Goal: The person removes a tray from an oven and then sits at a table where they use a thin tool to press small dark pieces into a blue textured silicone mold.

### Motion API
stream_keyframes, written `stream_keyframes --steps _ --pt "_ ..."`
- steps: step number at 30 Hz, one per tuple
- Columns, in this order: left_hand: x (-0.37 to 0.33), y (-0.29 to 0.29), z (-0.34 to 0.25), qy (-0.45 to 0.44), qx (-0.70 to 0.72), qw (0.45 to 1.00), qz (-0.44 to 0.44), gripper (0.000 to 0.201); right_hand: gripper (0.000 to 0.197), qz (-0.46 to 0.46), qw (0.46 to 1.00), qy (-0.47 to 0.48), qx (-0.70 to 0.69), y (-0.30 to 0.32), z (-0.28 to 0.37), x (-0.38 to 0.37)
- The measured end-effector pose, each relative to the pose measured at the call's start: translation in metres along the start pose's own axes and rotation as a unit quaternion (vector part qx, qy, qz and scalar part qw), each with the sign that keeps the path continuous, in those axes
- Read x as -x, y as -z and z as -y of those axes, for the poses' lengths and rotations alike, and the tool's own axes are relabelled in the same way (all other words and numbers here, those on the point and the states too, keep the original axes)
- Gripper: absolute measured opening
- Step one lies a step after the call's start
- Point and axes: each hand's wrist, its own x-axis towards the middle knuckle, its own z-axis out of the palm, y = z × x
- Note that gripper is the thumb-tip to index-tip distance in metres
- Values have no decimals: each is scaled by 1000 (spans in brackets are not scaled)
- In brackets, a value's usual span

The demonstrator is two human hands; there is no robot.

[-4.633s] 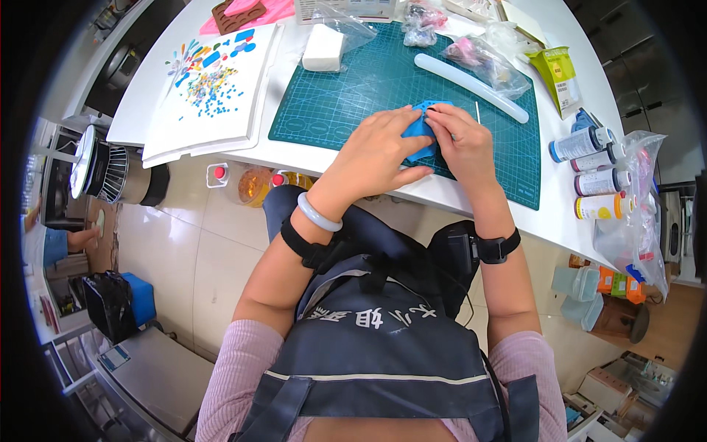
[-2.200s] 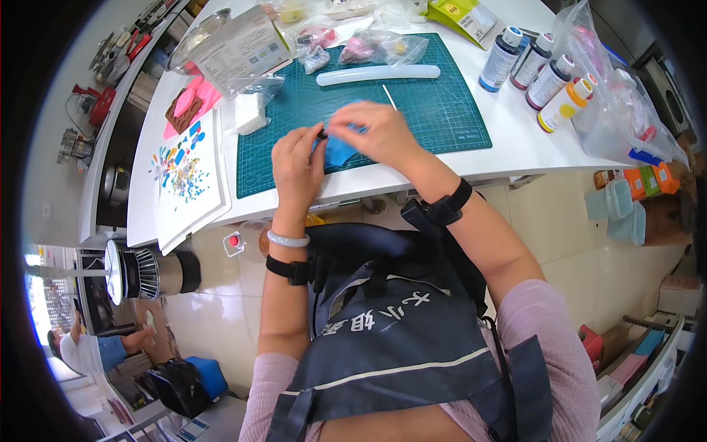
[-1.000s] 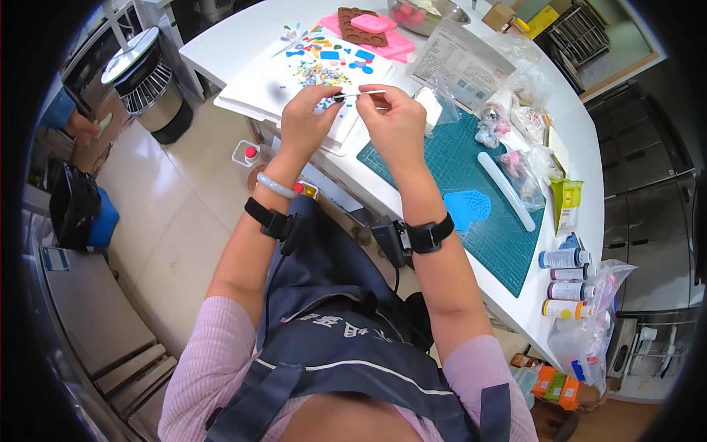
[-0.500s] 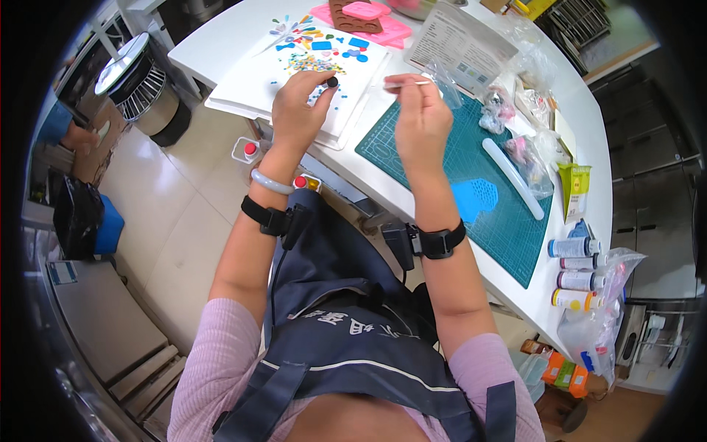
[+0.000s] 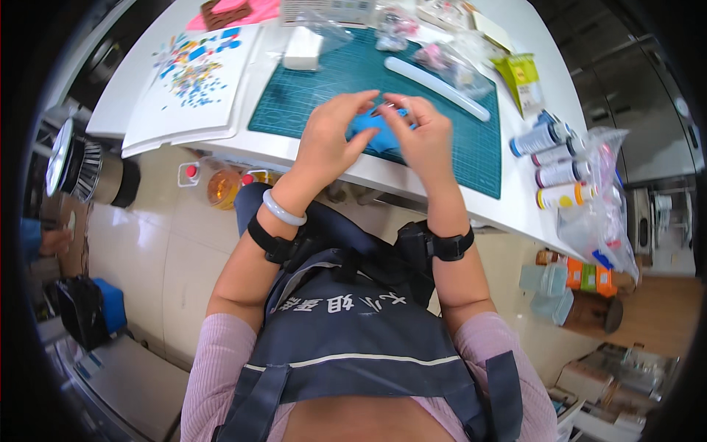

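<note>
Floor: pale, glossy tiles, light reflected at left. Table: white, curved outline. Upper right: dark cabinets. Lower left: grey flat-topped unit, possibly a bench.

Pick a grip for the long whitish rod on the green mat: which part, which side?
Probably the middle: pinch the whitish rod across its length, from above and the near side. It lies flat, long and slim; a clear plastic bag crowds its far side, while green mat shows along its near edge.
</note>
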Motion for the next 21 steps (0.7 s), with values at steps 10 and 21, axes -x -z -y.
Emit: stream_keyframes --steps 10,21 --pt "16 -18 -2 -72 -132 970 192 26 23 -31 992 -43 112 45 -44 19" --pt "21 -16 1 -72 -131 973 178 26 21 -32 983 30 178 32 -52 27"
